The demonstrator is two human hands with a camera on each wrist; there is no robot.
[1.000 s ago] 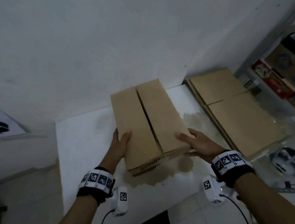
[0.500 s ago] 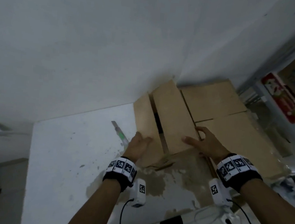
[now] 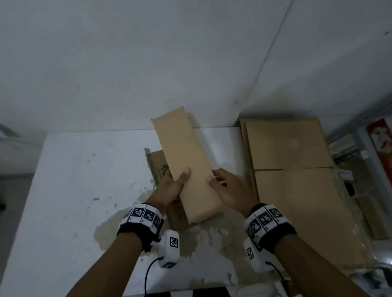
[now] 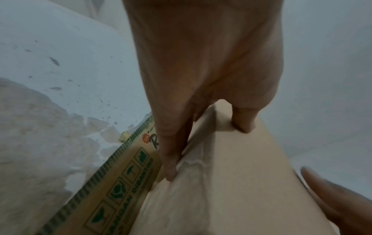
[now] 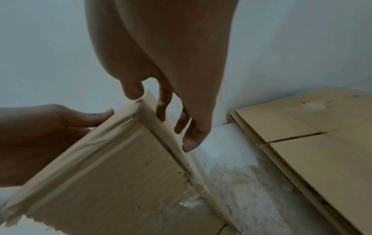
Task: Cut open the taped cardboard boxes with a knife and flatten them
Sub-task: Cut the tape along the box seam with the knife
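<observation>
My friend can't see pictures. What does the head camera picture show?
Two hands, left hand and right hand, hold a folded brown cardboard box above a stained white table. Flat cardboard lies to the right.

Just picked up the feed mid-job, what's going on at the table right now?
A person is working one cardboard box with both hands over the white table. The left hand grips its near left edge, thumb on top; the right hand holds the right edge. A printed panel lies flat below. Flattened cardboard is stacked to the right. No knife is in view.
</observation>
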